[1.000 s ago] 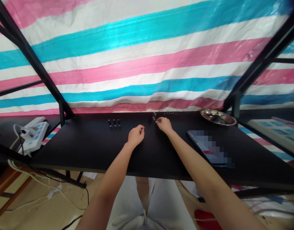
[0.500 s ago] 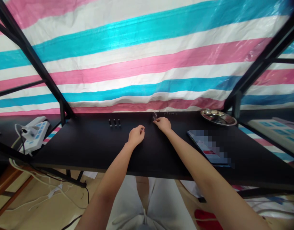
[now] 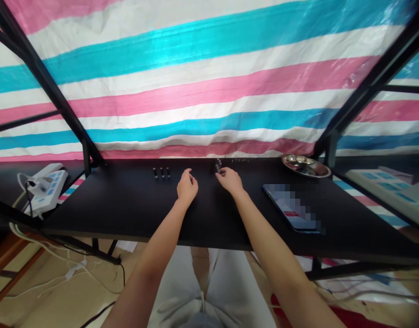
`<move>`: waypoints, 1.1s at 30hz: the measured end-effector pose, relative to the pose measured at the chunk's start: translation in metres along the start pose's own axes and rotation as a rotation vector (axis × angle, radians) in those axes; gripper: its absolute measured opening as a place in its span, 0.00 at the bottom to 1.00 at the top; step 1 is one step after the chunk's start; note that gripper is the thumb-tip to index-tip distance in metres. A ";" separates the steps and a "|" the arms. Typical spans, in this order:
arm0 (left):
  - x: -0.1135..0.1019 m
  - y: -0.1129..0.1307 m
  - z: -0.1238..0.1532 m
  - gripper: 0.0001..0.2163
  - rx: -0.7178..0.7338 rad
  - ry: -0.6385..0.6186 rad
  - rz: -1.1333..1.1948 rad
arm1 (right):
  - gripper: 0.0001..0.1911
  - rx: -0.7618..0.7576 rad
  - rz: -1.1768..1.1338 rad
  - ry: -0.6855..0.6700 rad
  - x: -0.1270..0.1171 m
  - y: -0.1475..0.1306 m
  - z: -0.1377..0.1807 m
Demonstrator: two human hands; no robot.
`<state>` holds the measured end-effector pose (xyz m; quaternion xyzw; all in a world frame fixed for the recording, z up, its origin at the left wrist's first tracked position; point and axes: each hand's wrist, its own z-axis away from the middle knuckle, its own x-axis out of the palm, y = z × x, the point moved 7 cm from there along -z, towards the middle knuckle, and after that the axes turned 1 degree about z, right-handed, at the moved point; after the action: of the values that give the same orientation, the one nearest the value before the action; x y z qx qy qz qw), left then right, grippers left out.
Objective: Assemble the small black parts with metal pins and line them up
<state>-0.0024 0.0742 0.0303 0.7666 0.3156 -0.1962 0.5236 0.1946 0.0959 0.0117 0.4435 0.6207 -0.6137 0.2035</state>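
Note:
My left hand (image 3: 188, 187) hovers over the black table, fingers loosely curved, with a gap between thumb and forefinger and nothing visible in it. My right hand (image 3: 230, 180) is beside a small cluster of shiny, pale-and-dark pieces (image 3: 218, 164) near the back edge. Its thumb and forefinger look slightly apart, right by the cluster's lower end; whether they touch it is too small to tell. Left of my left hand, three short black cylinders with pale ends (image 3: 162, 172) stand in a row. Several tiny pale pieces (image 3: 240, 160) lie in a line behind my right hand.
A phone (image 3: 287, 209), its screen partly pixelated, lies on the black table (image 3: 120, 205) at right. Behind it sits a round metal plate (image 3: 307, 173). Power strips (image 3: 54, 191) with cables are at far left. Dark metal posts and a striped sheet (image 3: 209, 82) border the back.
My left hand has shifted left and its fingers have loosened apart. The right hand's pinch by the cluster has eased. The whole view has shifted slightly.

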 end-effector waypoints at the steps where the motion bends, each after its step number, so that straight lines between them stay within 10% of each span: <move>1: -0.004 0.000 0.000 0.19 -0.003 0.040 0.008 | 0.17 -0.043 -0.049 0.049 -0.003 -0.006 0.008; 7: -0.043 0.003 -0.010 0.20 0.052 0.229 -0.055 | 0.16 -0.412 -0.293 0.124 0.002 -0.029 0.036; 14: -0.091 0.000 -0.045 0.11 0.253 0.073 -0.529 | 0.15 -0.397 -0.372 0.130 0.008 -0.023 0.036; 22: -0.074 -0.027 -0.072 0.18 0.346 -0.347 -0.831 | 0.14 -0.415 -0.375 0.095 0.011 -0.026 0.039; 33: -0.059 -0.038 -0.081 0.13 0.289 -0.326 -0.819 | 0.15 -0.423 -0.363 0.076 0.012 -0.029 0.039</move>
<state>-0.0736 0.1419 0.0722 0.6031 0.4755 -0.5467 0.3336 0.1539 0.0667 0.0122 0.2957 0.8113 -0.4799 0.1549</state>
